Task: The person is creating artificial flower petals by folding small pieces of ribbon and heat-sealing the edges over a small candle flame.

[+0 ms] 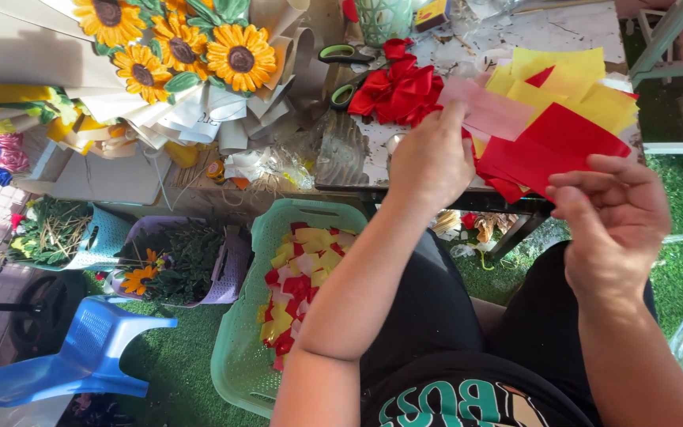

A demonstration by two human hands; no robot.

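Left hand (430,162) pinches pink sheet (490,111), right hand (614,217) pinches red sheet (551,146) off the table's (547,35) front edge; a loose grip could drop them.

Bright daylight, hard shadows
Sun glares off the pale table top (563,32) upper right; lower centre lies shaded, edges bend slightly.

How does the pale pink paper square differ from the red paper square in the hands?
The pale pink paper square is light and pinched by the left hand; the red paper square is deep red and pinched by the right hand. The pink one lies higher, partly over yellow sheets. Both are thin, flat sheets.
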